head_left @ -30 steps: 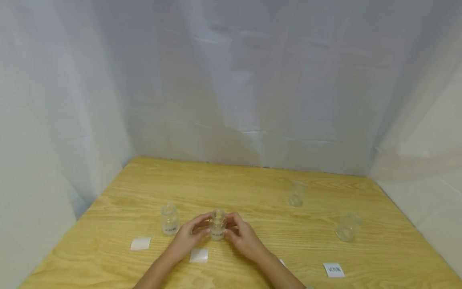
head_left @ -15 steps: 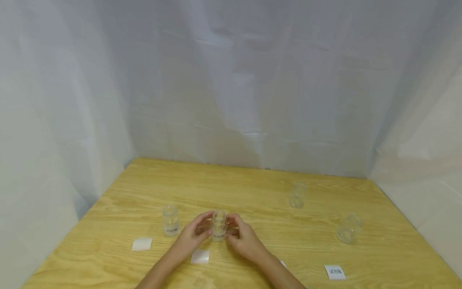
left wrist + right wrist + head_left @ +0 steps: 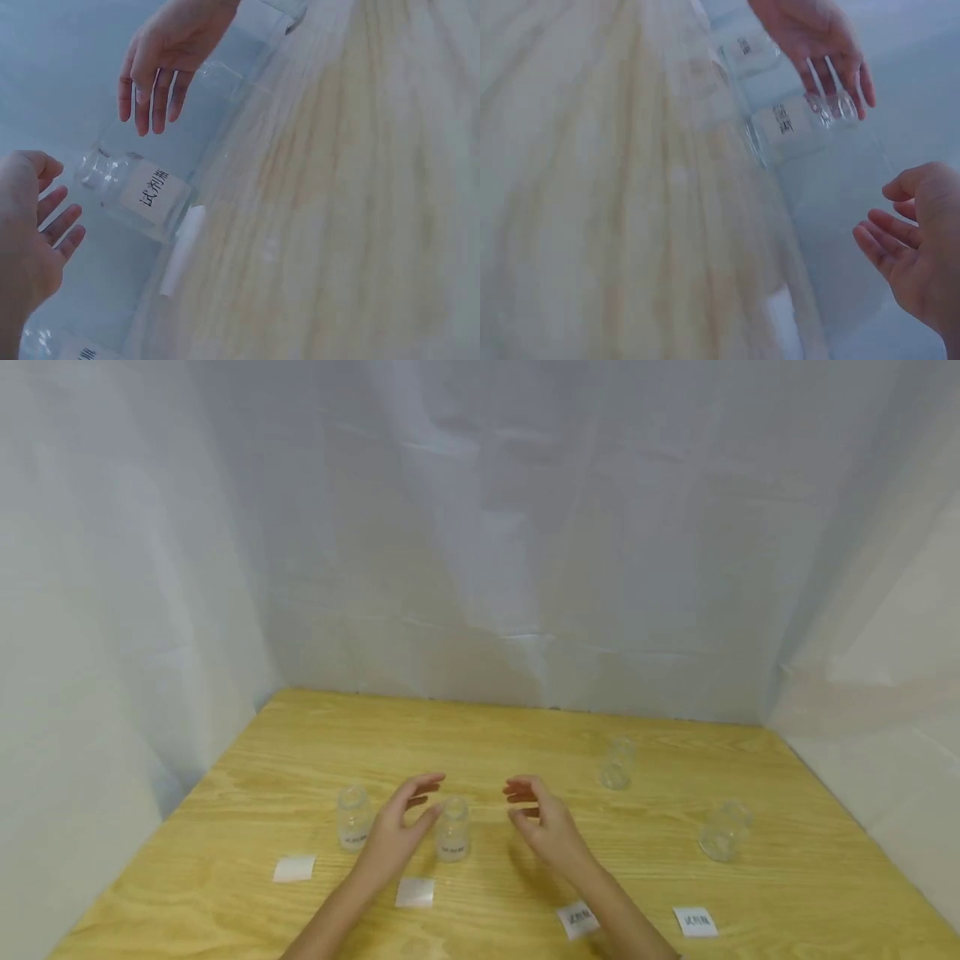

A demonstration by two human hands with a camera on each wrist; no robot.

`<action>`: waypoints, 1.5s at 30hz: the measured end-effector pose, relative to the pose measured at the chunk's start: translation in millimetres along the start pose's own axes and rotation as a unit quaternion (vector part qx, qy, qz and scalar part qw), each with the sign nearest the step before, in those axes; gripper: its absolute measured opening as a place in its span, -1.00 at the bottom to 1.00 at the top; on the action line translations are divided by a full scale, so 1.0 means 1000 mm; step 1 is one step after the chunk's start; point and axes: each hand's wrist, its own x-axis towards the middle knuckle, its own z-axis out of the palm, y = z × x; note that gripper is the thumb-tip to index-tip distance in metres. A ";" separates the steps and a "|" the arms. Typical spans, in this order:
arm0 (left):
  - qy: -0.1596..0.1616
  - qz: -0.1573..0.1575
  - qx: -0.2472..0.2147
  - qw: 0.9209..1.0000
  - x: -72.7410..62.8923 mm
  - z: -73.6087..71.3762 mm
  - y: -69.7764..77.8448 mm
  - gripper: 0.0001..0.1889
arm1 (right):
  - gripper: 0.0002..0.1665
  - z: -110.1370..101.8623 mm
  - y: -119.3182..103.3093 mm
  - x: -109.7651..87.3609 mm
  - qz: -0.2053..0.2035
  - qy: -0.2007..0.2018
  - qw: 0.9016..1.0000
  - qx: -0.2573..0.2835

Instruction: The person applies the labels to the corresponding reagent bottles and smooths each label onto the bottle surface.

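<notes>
Far L on the wood-grain worktop point(image 3: 525, 739), a white card point(image 3: 294, 867) lies flat, out to the L of the L grip & a bit nearer the person; btwn it & that grip stands the L bottle point(image 3: 352, 820), clear glass, upright, mouth up, label to the person. Next, L hand point(image 3: 393, 833): grip wide, thumb well off loosely bent fingers, nothing held. Below it, person's side, a 2nd white card point(image 3: 415, 892). Just R of the L thumb, btwn both grips, is the mid bottle point(image 3: 453, 831): upright on its base, long axis vert., mouth up, dark characters on label twd the person; L wrist view shows a small gap to the L fingers. Then R hand point(image 3: 553, 833), clearly apart from it: grip also open, fingers a bit curved, thumb below, holding nothing. Under the R forearm, a lettered card point(image 3: 576, 920), partly hidden. Beyond & R of the R grip, the far bottle point(image 3: 617, 764), axis slanting up-R in view; can't tell if upright. Further R, nearer the person, another lettered card point(image 3: 695, 922); past it the R bottle point(image 3: 724, 832), similar slant, same doubt.
</notes>
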 end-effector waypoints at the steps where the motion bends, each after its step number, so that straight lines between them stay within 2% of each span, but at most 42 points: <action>1: 0.002 0.013 0.004 1.000 0.005 0.002 0.006 -0.61 | -0.62 -0.008 -0.006 0.000 -0.001 0.015 1.000 -0.002; 4: -0.003 0.043 -0.014 0.999 0.019 0.011 0.027 -0.61 | -0.65 -0.033 -0.016 -0.001 -0.007 0.053 0.998 -0.024; 8: -0.025 0.065 -0.041 0.997 0.038 0.032 0.047 -0.63 | -0.69 -0.066 0.001 -0.003 -0.008 0.103 0.994 -0.041; 13: -0.076 0.051 -0.033 0.995 0.059 0.065 0.056 -0.64 | -0.70 -0.104 0.035 -0.006 0.039 0.164 0.983 -0.075; 17: -0.097 0.016 -0.034 0.995 0.076 0.094 0.050 -0.65 | -0.68 -0.120 0.048 -0.007 0.087 0.182 0.975 -0.095; 23: -0.087 -0.068 -0.039 0.993 0.097 0.130 0.032 -0.65 | -0.64 -0.122 0.064 0.003 0.137 0.178 0.973 -0.059; 28: -0.077 -0.154 -0.067 0.983 0.109 0.151 0.013 -0.59 | -0.56 -0.116 0.080 0.014 0.158 0.154 0.974 -0.053; 31: -0.077 -0.173 -0.084 0.978 0.115 0.165 -0.008 -0.50 | -0.54 -0.112 0.086 0.017 0.168 0.145 0.974 -0.043; 32: -0.075 -0.153 -0.088 0.981 0.118 0.174 -0.026 -0.48 | -0.53 -0.111 0.087 0.017 0.172 0.142 0.974 -0.039; 35: -0.088 -0.145 -0.094 0.981 0.120 0.186 -0.039 -0.42 | -0.52 -0.107 0.090 0.015 0.181 0.135 0.974 -0.029; 38: -0.093 -0.146 -0.080 0.982 0.118 0.193 -0.038 -0.47 | -0.54 -0.102 0.091 0.015 0.184 0.139 0.973 -0.020; 39: -0.097 -0.167 -0.073 0.978 0.115 0.189 -0.024 -0.50 | -0.54 -0.100 0.091 0.015 0.183 0.140 0.973 -0.018; 40: -0.095 -0.169 -0.066 0.979 0.114 0.190 -0.021 -0.53 | -0.55 -0.098 0.091 0.015 0.182 0.143 0.973 -0.013; 45: -0.070 -0.170 -0.056 0.981 0.109 0.188 -0.011 -0.64 | -0.58 -0.091 0.092 0.018 0.186 0.155 0.970 0.000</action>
